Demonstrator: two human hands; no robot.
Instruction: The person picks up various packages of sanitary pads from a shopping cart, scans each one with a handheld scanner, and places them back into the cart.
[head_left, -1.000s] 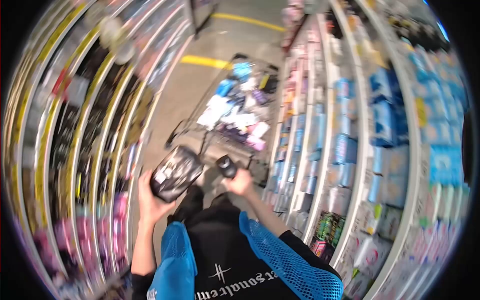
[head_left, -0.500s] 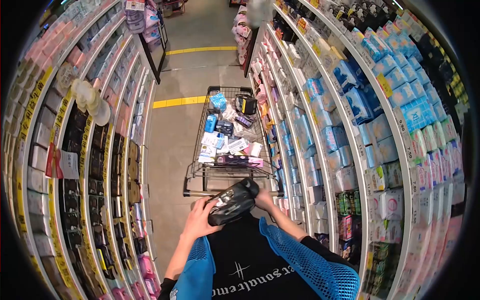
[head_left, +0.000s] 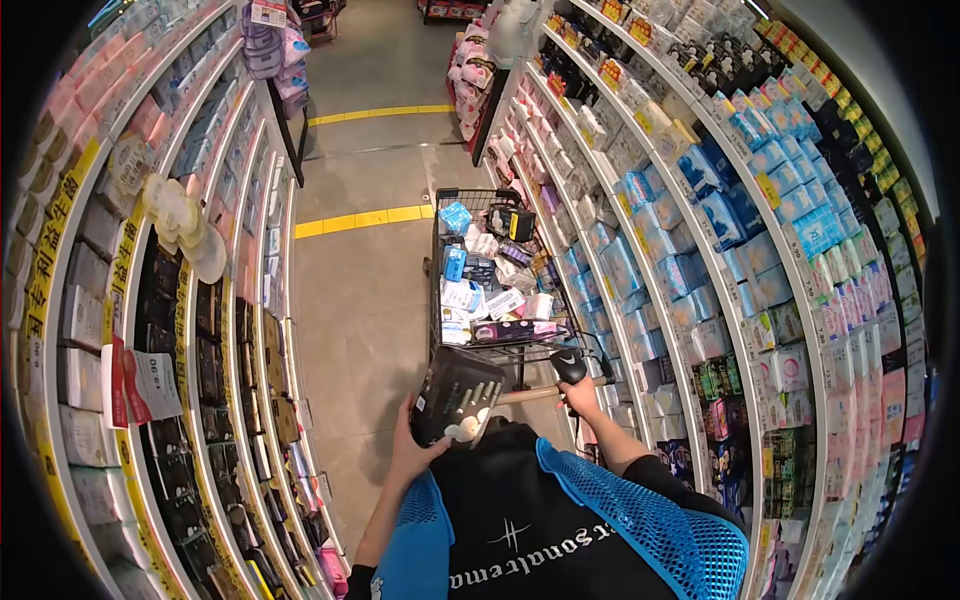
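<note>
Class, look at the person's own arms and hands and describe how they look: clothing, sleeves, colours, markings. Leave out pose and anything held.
Both the left hand and right hand are ungloved, and the forearms are uncovered. A black sleeve ends near the right elbow. It belongs to a black top with white lettering, worn under a blue mesh vest.

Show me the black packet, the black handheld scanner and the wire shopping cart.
Flat black packet with white print (head_left: 455, 392), head view, middle of its front face.
Black handheld scanner (head_left: 569, 366), head view, its rounded head.
Metal wire shopping cart (head_left: 436, 268), head view, left side wall.
</note>
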